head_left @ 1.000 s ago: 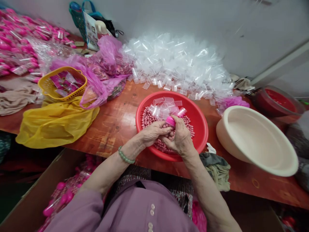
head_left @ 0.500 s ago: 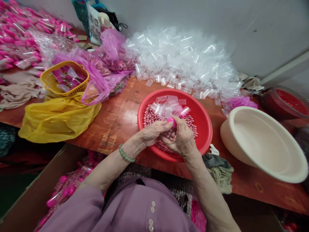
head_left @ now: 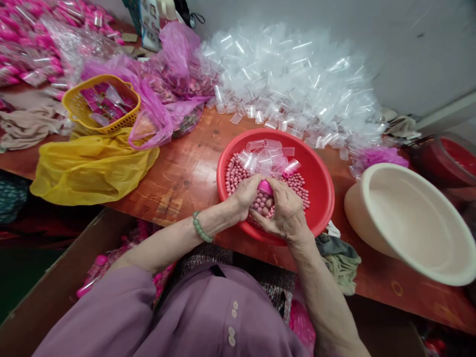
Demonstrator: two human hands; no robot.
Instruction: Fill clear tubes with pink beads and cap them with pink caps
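Observation:
Between both hands, above the basin, is a clear plastic tube (head_left: 262, 202) holding pink beads, with a bright pink cap (head_left: 265, 187) at its far end. My left hand (head_left: 243, 197), with a green bead bracelet on the wrist, closes on the tube's left side, fingers at the cap. From the right, my right hand (head_left: 285, 209) grips the same tube, thumb beneath it and fingers against the cap. Loose pink beads (head_left: 234, 174) lie under them in the red basin (head_left: 320, 198). Several empty clear tubes (head_left: 266, 157) rest on those beads.
A large heap of clear tubes (head_left: 290, 74) lies against the wall. To the right stands a cream basin (head_left: 412, 223), with a crumpled cloth (head_left: 340, 267) at the table edge. A yellow basket (head_left: 102, 124), a yellow bag (head_left: 92, 168) and pink bags (head_left: 178, 54) are on the left.
My hands have turned the tube so its beads and cap show more clearly. Left fingers have shifted up beside the cap. The whole view has shifted slightly.

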